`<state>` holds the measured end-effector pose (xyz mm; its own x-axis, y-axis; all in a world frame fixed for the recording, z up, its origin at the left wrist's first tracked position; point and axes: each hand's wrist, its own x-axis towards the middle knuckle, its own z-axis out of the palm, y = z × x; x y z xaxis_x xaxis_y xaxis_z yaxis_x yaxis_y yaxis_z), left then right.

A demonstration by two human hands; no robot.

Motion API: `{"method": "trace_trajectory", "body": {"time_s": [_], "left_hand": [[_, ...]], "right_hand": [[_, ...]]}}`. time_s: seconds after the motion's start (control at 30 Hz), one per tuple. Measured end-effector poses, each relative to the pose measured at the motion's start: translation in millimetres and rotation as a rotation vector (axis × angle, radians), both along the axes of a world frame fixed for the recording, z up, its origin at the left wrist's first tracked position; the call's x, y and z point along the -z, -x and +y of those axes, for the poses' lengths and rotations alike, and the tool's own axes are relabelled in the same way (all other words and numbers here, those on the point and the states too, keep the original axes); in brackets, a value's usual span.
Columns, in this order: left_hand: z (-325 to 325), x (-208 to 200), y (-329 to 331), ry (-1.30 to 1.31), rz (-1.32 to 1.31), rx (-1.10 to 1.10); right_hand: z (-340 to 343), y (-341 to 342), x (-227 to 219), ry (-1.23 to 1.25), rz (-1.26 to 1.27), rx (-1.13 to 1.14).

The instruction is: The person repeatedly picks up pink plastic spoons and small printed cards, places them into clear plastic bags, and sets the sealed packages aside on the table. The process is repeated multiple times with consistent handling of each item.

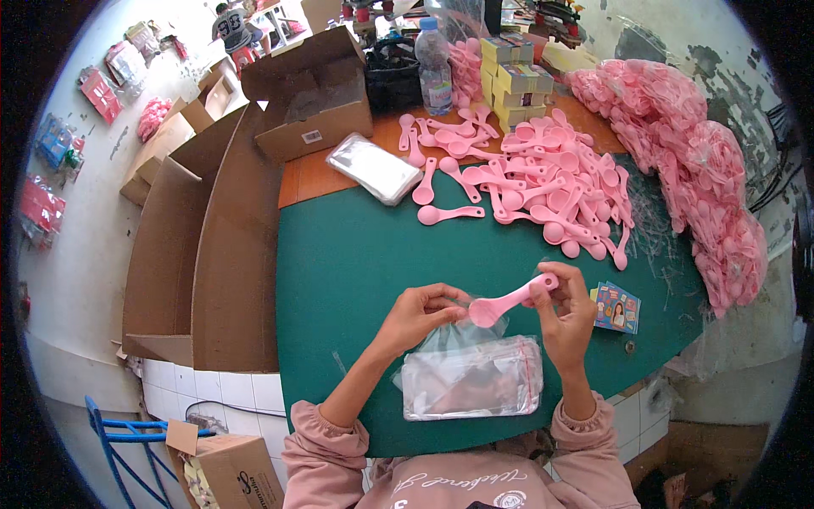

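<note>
My right hand [566,321] grips the handle end of a pink measuring spoon [502,306], its bowl pointing left. My left hand [431,309] is closed in a pinch on a thin clear plastic bag [462,336], with the spoon's bowl just beside its fingertips. Whether the bowl lies inside the bag or in front of it I cannot tell. Under both hands, near the table's front edge, a stack of clear plastic bags [471,392] lies flat. Small printed cards [617,307] rest right of my right hand, with a small round object [630,346] near them.
A large pile of pink spoons [560,182] covers the far right of the green table [339,280]. Bulging bags of spoons [678,144] line the right edge. Behind are a packet of clear bags [375,170], a water bottle [435,68] and card bundles [519,81]. Cardboard boxes [225,246] stand left.
</note>
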<state>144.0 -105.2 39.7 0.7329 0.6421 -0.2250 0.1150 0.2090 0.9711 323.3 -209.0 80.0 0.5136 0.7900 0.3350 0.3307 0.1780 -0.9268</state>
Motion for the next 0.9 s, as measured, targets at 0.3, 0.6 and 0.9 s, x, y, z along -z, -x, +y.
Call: {"method": "trace_trajectory", "body": {"time_s": [0.3,0.6,0.9], "left_hand": [[-8,-2,-5,-0.367,0.157,0.283],[-6,1,-10,-0.126,0.076,0.155],[-5,-10,-8,-0.053,0.033,0.086]], "right_hand": [[-11,-6,-7,-0.037,0.046,0.074],[-34,10,6,0.171,-0.408,0.142],[-16,-8,3,-0.057,0.092,0.189]]}}
